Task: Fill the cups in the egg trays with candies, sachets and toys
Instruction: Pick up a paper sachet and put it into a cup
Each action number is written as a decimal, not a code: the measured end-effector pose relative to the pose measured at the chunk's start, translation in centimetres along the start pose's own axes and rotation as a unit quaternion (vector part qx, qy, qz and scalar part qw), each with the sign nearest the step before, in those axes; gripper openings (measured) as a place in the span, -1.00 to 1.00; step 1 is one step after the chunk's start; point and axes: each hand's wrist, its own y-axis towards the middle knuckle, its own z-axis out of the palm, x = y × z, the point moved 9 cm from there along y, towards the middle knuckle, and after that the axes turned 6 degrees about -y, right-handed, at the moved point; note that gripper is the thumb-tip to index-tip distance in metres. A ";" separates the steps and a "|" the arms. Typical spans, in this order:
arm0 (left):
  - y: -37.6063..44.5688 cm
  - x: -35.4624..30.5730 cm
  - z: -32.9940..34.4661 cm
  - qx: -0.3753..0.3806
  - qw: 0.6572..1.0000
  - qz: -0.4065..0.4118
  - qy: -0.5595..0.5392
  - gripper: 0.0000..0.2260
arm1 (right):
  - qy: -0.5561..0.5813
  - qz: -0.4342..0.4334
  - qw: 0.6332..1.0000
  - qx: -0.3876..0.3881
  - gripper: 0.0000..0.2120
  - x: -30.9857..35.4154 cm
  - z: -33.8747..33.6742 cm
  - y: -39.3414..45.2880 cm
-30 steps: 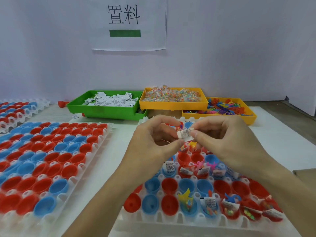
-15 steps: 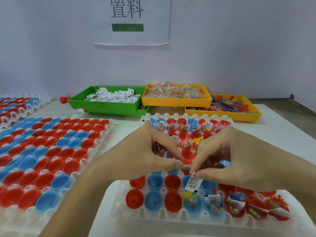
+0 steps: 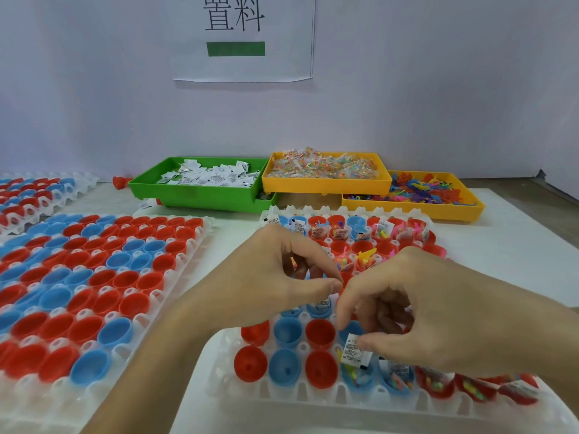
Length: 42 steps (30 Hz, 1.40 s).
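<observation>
Two hands work over the near egg tray (image 3: pixel 238 399), a translucent white one holding red and blue cups. The right hand (image 3: pixel 438 311) pinches a white printed sachet (image 3: pixel 352 352) between thumb and forefinger, holding it just above a blue cup (image 3: pixel 357 375) in the front row that already holds a yellow toy and candies. The left hand (image 3: pixel 269 280) hovers beside it with fingers curled and thumb to fingertip; whether it holds anything I cannot tell. The three front-row cups to the left, red (image 3: pixel 250 363), blue (image 3: pixel 285 366) and red (image 3: pixel 321 369), hold nothing. Left of this tray lies a second egg tray (image 3: pixel 194 245) of unfilled red and blue cups. Farther back stand a green bin (image 3: pixel 200 198) of white sachets, a yellow bin (image 3: pixel 326 184) of wrapped candies and another yellow bin (image 3: pixel 438 211) of coloured plastic toys. On the wall hangs a paper sign (image 3: pixel 242 39) with a green bar.
</observation>
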 end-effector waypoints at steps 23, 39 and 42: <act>0.1 0.1 -0.3 -0.028 0.999 0.033 -0.018 -0.92 | -0.028 0.016 0.999 0.029 -0.87 0.6 0.9 0.4; -2.0 6.0 -8.0 -0.395 0.909 -0.133 -0.003 -0.88 | 0.013 0.226 0.889 -0.398 -0.81 -13.0 -11.0 -4.3; -2.6 8.2 -8.5 -0.421 0.888 -0.182 -0.033 -0.81 | 0.023 0.315 0.835 -0.451 -0.80 -18.3 -12.7 -5.6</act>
